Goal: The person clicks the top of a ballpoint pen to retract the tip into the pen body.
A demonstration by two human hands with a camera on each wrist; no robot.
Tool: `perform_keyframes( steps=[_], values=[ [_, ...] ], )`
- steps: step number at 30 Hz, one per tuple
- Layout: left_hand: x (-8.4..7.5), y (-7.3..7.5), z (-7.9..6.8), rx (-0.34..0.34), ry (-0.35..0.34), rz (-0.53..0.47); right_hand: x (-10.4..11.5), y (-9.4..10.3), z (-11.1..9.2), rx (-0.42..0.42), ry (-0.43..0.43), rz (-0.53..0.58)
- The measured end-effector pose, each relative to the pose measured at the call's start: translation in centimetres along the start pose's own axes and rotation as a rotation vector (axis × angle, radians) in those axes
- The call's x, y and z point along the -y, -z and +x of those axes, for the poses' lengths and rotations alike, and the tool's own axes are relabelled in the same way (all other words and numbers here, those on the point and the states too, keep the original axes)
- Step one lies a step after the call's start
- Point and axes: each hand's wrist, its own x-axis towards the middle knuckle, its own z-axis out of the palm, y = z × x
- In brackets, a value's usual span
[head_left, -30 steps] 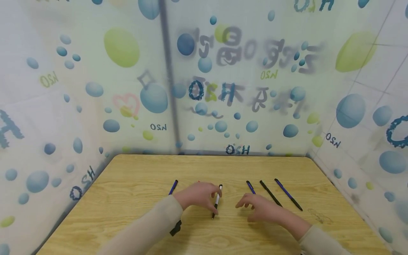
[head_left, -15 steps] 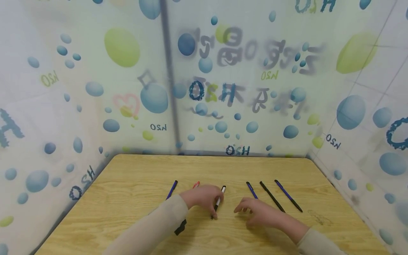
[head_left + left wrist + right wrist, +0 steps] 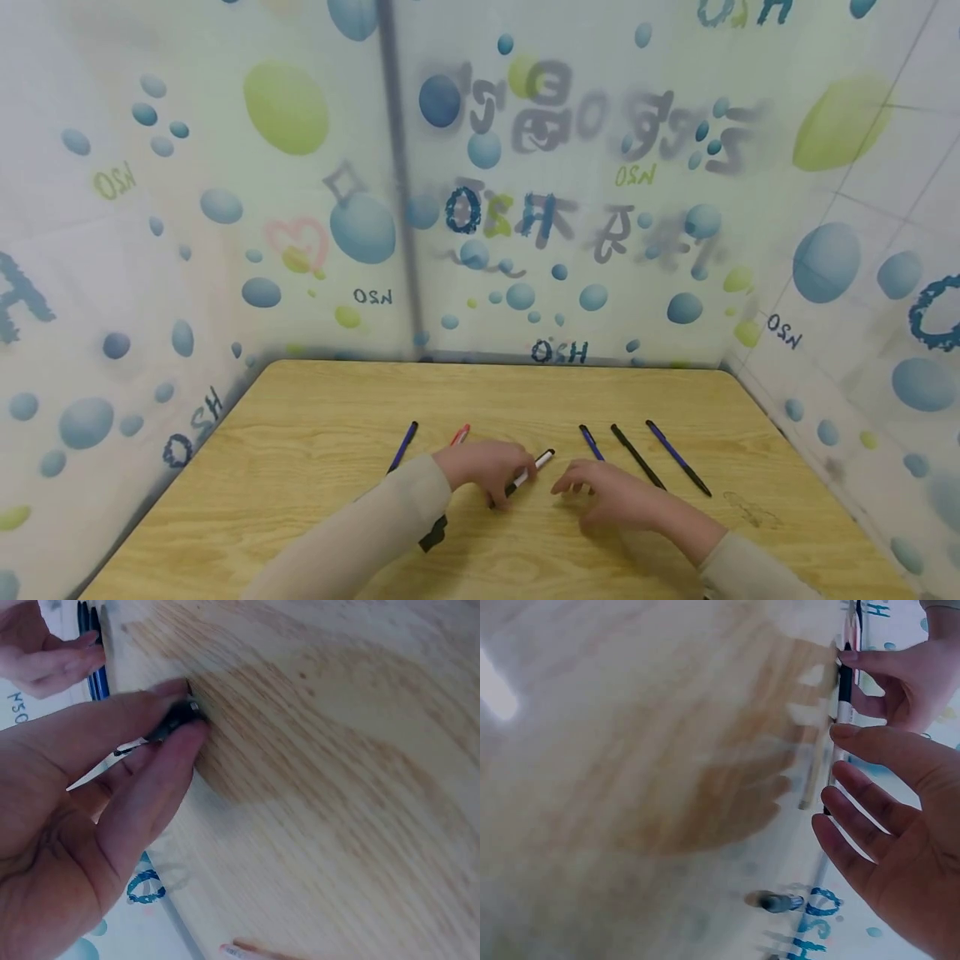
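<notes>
In the head view my left hand (image 3: 491,471) pinches a white pen (image 3: 543,459) with black ends, which lies slanted over the table, its capped end pointing away to the right. Up close in the left wrist view, thumb and fingers close on the pen's black part (image 3: 178,720). My right hand (image 3: 611,496) is held just right of the pen, fingers loosely bent, with nothing in them. The right wrist view shows that hand's fingers (image 3: 870,791) spread near the pen (image 3: 845,690); whether they touch it I cannot tell.
Left of the left hand lie a blue pen (image 3: 403,446) and a red pen (image 3: 461,434), partly covered by the arm. Beyond the right hand lie a blue pen (image 3: 591,442), a black pen (image 3: 636,456) and another blue pen (image 3: 678,458). Patterned curtains surround the wooden table (image 3: 360,392).
The white pen has turned from nearly upright in view to a slant, its capped end swinging right toward the right hand. My left hand has shifted slightly right; the right hand has barely moved.
</notes>
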Motion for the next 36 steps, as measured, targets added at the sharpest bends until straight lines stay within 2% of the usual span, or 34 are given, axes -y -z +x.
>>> perform_keyframes(
  steps=[2,6,10,17,21,26,31,33,36],
  values=[
    [-0.2,0.1,-0.3,0.018,0.027,-0.064,0.1,0.4,0.0,-0.009,0.01,-0.017],
    [0.0,0.0,-0.9,0.008,0.073,-0.143,0.6,1.4,0.2,-0.051,0.031,-0.037],
    [0.8,-0.1,-1.6,-0.061,0.06,-0.158,0.9,2.1,0.5,-0.122,0.059,-0.054],
    [1.4,1.2,-2.9,-0.175,0.045,-0.38,1.1,2.8,1.2,-0.278,0.107,-0.077],
    [1.4,2.4,-3.6,-0.268,0.026,-0.388,1.4,2.7,1.9,-0.393,0.107,-0.012],
    [1.2,3.5,-4.2,-0.376,-0.011,-0.399,2.4,2.4,2.8,-0.532,0.071,0.125],
    [1.2,3.9,-4.4,-0.453,-0.018,-0.499,3.4,2.3,3.6,-0.678,0.086,0.249],
    [1.1,3.9,-4.5,-0.47,-0.025,-0.549,4.4,2.4,3.7,-0.734,0.085,0.277],
    [0.9,3.9,-4.7,-0.49,-0.027,-0.594,4.7,2.5,4.1,-0.807,0.095,0.325]
  ],
)
